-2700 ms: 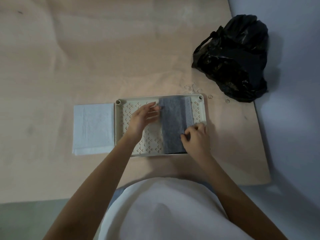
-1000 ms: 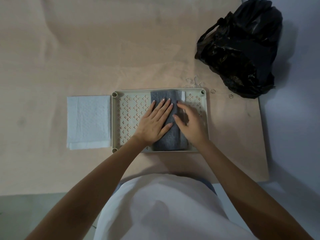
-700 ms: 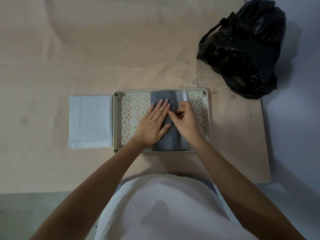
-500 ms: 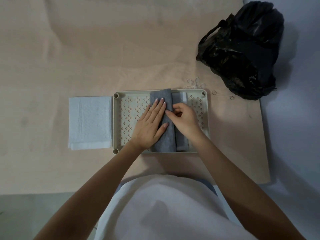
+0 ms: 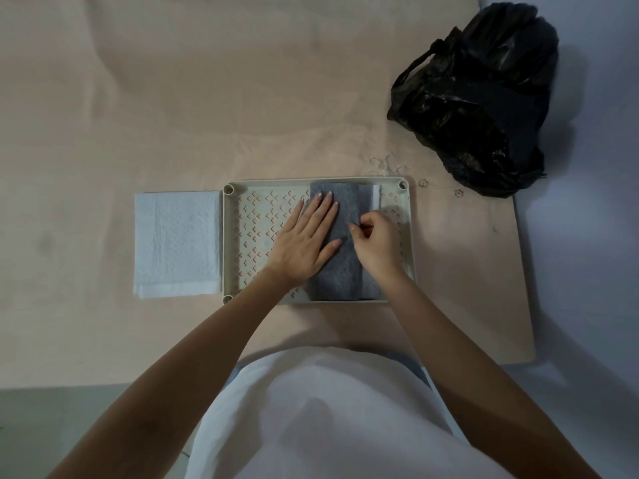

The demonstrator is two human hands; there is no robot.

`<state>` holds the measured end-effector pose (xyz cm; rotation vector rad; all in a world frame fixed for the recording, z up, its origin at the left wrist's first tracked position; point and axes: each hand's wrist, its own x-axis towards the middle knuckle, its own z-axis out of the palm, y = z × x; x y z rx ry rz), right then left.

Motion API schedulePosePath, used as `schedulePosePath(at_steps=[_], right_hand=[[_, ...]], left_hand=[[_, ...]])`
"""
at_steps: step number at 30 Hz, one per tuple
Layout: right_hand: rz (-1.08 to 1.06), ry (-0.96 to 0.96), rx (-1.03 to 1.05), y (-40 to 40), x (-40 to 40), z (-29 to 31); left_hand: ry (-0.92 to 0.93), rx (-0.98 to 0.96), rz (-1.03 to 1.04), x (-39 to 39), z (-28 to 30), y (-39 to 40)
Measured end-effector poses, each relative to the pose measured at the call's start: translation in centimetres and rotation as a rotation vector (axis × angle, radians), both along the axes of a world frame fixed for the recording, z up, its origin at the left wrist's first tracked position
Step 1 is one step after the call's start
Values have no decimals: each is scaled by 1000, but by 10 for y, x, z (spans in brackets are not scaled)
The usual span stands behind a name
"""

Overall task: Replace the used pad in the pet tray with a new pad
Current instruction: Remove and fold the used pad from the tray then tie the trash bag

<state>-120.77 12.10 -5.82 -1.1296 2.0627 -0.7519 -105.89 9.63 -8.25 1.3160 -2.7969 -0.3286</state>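
Used pad [image 5: 340, 271]: grey, folded, inside the pet tray [image 5: 410, 236], right of middle, under both hands.
Long axis: runs from near rim to far rim, across the tray's length.
Left hand [image 5: 304, 238]: spread flat, fingers extended, pressing on the folded pad.
Right hand [image 5: 377, 242]: curled, fingertips pinching the pad's fold edge.
New pad [image 5: 178, 243]: white, flat on the mat, just beside the tray's left wall.
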Motion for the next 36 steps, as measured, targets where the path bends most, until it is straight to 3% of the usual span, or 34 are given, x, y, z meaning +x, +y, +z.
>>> schedulePosePath(at_steps=[3, 5, 8, 11, 13, 23, 36], right_hand=[[-47, -17, 29, 0, 1, 1], [-4, 107, 45, 1, 2, 3], [269, 546, -50, 7, 0, 6], [668, 745, -70, 7, -6, -1], [781, 829, 48, 3, -15, -10], [810, 909, 111, 2, -21, -24], [932, 940, -21, -6, 20, -23]], left_hand=[[-18, -22, -8, -2, -1, 1], [-39, -25, -2, -4, -3, 2], [-54, -37, 11, -5, -4, 3], [-69, -41, 4, -5, -6, 4], [-62, -36, 14, -5, -7, 4], [-94, 11, 25, -3, -3, 4], [-105, 5, 87, 37, 5, -11]])
